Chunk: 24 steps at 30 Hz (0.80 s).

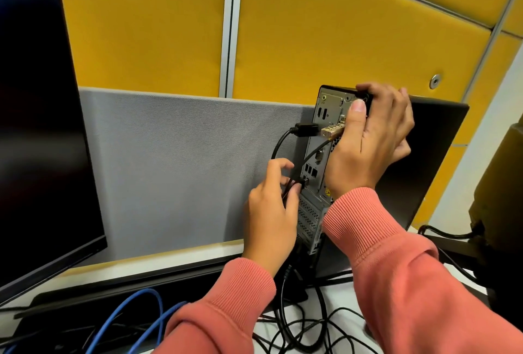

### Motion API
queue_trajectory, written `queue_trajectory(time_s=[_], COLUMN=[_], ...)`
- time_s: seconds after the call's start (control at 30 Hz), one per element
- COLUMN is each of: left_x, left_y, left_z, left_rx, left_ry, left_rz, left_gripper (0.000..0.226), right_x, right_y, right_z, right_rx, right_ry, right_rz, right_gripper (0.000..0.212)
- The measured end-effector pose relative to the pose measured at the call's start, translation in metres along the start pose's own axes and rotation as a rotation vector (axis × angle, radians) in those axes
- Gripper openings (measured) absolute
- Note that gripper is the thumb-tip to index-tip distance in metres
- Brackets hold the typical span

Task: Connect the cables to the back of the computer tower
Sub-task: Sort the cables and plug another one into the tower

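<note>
A black computer tower [430, 155] stands upright on the desk, its grey back panel [319, 138] turned towards me. My right hand [370, 141] grips the tower's top rear corner, thumb lying on the back panel. My left hand [271, 206] pinches a small black USB plug [302, 183] at a port low on the panel. A thicker black cable plug [307, 129] sits in a port higher up, beside a metal lock fitting [334, 129].
A dark monitor [39, 127] fills the left side. A grey partition [184, 169] with yellow panels [339, 36] above stands behind the desk. Blue cables [135, 314] and loose black cables [311, 331] lie on the white desk near me. A dark object [501, 198] is at right.
</note>
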State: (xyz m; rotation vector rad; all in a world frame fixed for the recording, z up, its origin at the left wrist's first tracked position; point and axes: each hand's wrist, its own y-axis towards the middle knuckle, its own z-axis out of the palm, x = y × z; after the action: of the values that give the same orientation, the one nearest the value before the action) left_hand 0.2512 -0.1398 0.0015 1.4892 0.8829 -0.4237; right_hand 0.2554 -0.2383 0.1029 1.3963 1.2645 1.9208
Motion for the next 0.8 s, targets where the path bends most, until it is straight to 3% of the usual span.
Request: queue_trajectory(time_s=[0.8], left_x=[0.001], left_y=[0.014], left_z=[0.003], left_rx=[0.105], left_ry=[0.12], left_rz=[0.033], left_gripper=[0.04], right_x=[-0.001], right_y=[-0.001], right_z=[0.0], right_rx=[-0.005], right_ry=[-0.003], right_rz=[0.005], right_gripper=[0.03])
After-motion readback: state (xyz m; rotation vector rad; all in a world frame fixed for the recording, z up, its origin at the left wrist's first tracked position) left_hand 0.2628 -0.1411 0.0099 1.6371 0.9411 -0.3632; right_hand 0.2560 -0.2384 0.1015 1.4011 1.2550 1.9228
